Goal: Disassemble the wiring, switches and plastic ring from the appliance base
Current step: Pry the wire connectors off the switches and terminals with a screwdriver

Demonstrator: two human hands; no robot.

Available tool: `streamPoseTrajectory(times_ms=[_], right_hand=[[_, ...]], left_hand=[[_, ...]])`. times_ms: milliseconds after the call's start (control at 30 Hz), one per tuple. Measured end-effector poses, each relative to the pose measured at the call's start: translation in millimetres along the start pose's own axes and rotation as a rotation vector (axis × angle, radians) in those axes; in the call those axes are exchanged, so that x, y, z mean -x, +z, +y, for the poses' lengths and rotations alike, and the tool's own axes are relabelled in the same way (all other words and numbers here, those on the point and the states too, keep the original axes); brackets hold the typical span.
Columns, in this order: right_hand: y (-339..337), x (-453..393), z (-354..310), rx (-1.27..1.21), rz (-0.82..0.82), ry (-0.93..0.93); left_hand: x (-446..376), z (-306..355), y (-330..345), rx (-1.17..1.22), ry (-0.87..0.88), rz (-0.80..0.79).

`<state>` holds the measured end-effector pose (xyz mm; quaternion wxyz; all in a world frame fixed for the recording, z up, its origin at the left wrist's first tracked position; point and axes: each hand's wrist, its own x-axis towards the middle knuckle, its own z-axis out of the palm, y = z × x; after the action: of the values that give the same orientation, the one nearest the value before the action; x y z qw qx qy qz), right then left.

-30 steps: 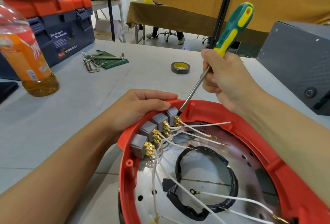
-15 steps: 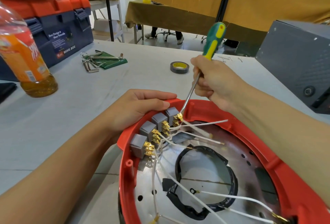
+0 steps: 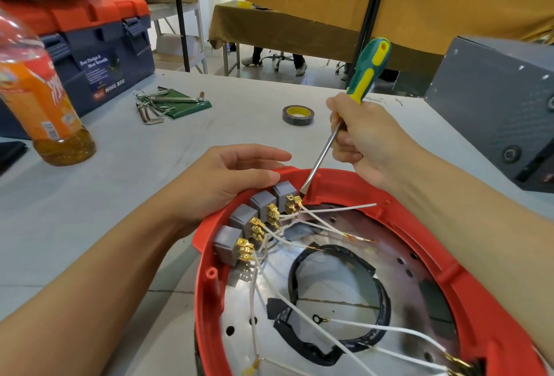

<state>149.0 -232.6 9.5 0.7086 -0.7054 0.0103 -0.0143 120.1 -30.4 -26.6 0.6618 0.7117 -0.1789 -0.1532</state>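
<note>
Several white wires (image 3: pixel 335 208) already hung loose, yet all four switches (image 3: pixel 254 223) sat in the red base (image 3: pixel 449 273). The right hand (image 3: pixel 364 139) gripped the screwdriver (image 3: pixel 364 76), its tip at the end switch; the left hand (image 3: pixel 227 178), fingers relaxed, steadied the rim.

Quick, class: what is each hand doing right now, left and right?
Left hand: open, fingers resting on the red base rim.
Right hand: gripping the screwdriver.

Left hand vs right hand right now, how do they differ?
The left hand holds no tool; its fingers lie fairly straight against the outside of the red base rim by the grey switches. The right hand is curled round the screwdriver, above the rim. Left braces; right works, with the tip at the farthest switch's terminals. Both are bare and at the far side of the base.
</note>
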Motion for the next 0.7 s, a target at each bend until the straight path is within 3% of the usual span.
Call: streamPoseTrajectory(times_ms=[233,400,533,700], right_hand=[[0,7,-13,0.036,0.018,-0.032],[-7,16,-27,0.069,0.008,-0.082],[-12,25,-28,0.028,0.008,-0.083],[-12,30,-25,0.008,-0.012,-0.096]], left_hand=[[5,18,4,-0.469,0.227,0.1],[17,36,7,-0.749,0.207,0.066],[32,39,5,-0.801,0.09,0.072],[37,26,8,-0.658,0.02,0.206]])
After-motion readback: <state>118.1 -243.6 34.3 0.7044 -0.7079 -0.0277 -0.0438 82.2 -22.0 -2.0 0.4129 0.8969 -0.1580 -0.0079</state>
